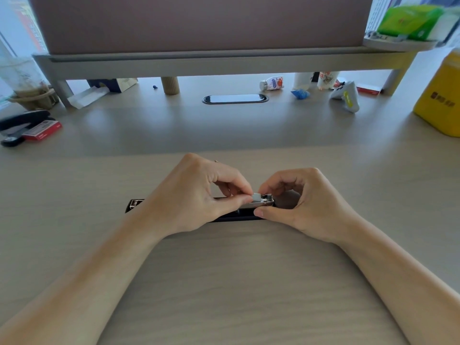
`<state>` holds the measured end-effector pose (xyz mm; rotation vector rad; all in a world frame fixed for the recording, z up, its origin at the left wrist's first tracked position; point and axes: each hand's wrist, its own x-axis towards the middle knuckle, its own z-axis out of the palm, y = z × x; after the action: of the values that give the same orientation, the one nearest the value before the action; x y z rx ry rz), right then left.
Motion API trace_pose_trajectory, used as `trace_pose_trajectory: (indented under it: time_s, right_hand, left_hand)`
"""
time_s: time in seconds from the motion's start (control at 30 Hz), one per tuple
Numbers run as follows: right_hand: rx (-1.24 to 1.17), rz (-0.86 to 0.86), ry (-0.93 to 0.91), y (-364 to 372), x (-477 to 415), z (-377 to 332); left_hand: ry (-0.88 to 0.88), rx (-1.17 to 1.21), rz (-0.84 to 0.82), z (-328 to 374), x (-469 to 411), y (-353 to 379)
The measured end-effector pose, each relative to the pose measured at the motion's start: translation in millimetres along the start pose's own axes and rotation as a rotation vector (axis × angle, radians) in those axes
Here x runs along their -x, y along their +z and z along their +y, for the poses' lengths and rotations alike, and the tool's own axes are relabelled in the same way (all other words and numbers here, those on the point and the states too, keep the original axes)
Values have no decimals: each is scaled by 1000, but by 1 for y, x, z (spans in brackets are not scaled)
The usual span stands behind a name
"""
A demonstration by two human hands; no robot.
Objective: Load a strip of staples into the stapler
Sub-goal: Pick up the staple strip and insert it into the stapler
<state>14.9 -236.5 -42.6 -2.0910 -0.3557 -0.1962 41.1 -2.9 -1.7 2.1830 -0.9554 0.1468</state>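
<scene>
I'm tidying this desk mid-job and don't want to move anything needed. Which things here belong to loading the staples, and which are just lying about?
In use:
- open stapler, held by the left hand and right hand
- staple strip at the fingertips

Lying about:
- second black stapler
- red box
- yellow container
- game controller
- small bottle

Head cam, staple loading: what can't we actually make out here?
- Stapler: middle hidden by left hand and right hand.
- Staple strip: a small pale piece sits between the fingertips; too small to identify.
- Whether the magazine holds staples: covered by fingers.
- Second stapler: cut off by left edge.
</scene>
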Motion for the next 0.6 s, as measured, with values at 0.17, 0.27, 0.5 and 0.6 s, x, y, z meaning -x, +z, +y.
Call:
trace_pose_trajectory:
  time_s: [0.17, 0.27, 0.5, 0.6]
  right_hand:
    - [-21, -3, 4, 0, 0, 0]
    - [-21, -8, 7, -1, 0, -1]
    - [-45, -9, 13, 0, 0, 0]
    - [-42, -7, 19, 0, -1, 0]
  left_hand:
    - [0, -3, -13, 0, -1, 0]
    - [5, -12, -23, -1, 0, -1]
    - [39, -62, -32, -2, -1, 1]
    - [46, -74, -37, -4, -1, 2]
